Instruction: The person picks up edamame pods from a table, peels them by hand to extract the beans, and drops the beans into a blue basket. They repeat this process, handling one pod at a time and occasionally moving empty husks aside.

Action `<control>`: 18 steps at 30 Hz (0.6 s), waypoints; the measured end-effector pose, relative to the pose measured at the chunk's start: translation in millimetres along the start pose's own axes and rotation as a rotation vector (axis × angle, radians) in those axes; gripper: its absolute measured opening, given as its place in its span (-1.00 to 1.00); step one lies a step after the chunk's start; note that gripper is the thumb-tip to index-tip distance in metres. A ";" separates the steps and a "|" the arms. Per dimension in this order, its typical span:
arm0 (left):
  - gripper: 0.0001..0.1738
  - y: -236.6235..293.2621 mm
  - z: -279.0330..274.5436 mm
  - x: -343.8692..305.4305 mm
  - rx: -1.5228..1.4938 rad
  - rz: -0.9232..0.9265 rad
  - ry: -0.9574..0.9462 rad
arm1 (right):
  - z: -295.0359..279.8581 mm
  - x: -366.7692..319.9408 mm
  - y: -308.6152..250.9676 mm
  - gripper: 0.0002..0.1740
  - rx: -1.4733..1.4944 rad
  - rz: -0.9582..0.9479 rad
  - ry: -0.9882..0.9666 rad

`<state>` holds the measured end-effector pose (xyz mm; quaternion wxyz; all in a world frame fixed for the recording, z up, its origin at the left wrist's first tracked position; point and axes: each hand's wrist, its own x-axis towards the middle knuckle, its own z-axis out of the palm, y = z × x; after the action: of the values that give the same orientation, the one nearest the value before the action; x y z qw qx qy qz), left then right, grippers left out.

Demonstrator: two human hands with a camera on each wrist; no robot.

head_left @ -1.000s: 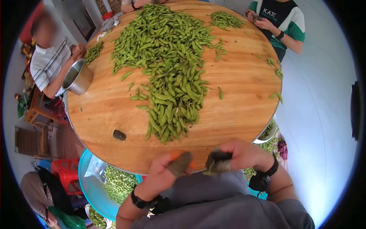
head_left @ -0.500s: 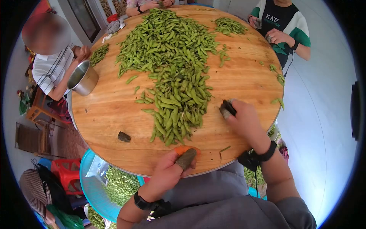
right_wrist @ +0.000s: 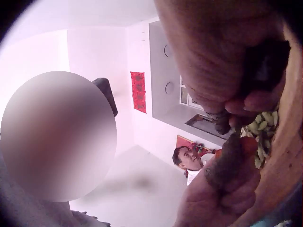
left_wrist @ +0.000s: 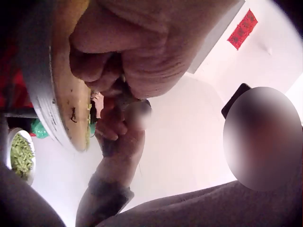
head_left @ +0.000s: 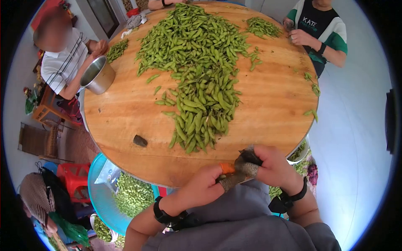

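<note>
Just over the near table edge, my left hand (head_left: 203, 184) and right hand (head_left: 274, 165) meet, fingertips together and fingers curled. Grey and orange finger covers are on the left hand; grey and black ones are on the right. Between the fingertips, the right wrist view shows a sliver of a green soybean pod (right_wrist: 235, 125), mostly hidden by both hands. Beyond them a long heap of green soybean pods (head_left: 201, 92) runs up the round wooden table (head_left: 268, 104). A loose dark grey finger cover (head_left: 140, 141) lies to the left.
A metal pot (head_left: 98, 76) stands at the table's left edge, near a seated person (head_left: 67, 58). Another person (head_left: 320, 29) works at the far right, by a small pod pile (head_left: 263, 27). Below the table, a blue basket (head_left: 95, 196) holds shelled beans.
My right hand has come back from the tabletop right of the heap to meet the left hand. The left hand has shifted slightly right. The head view has tilted a little.
</note>
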<state>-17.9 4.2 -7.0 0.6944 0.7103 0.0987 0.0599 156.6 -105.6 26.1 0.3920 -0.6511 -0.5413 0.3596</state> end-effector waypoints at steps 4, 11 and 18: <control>-0.59 -17.6 2.7 -8.9 -0.089 -0.065 0.197 | 16.0 6.7 -4.5 -0.76 0.155 0.063 0.025; -0.58 -10.5 1.3 -7.9 -0.167 0.058 0.410 | 24.6 -1.5 -3.6 -0.55 -0.069 -0.124 0.054; -0.76 -4.1 -4.8 -12.2 0.438 0.068 0.356 | 20.9 -2.1 -2.7 -0.52 0.031 -0.049 -0.018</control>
<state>-31.1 6.3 -10.3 0.4936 0.8247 0.2058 0.1839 136.5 -104.9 19.6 0.4058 -0.6283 -0.5552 0.3639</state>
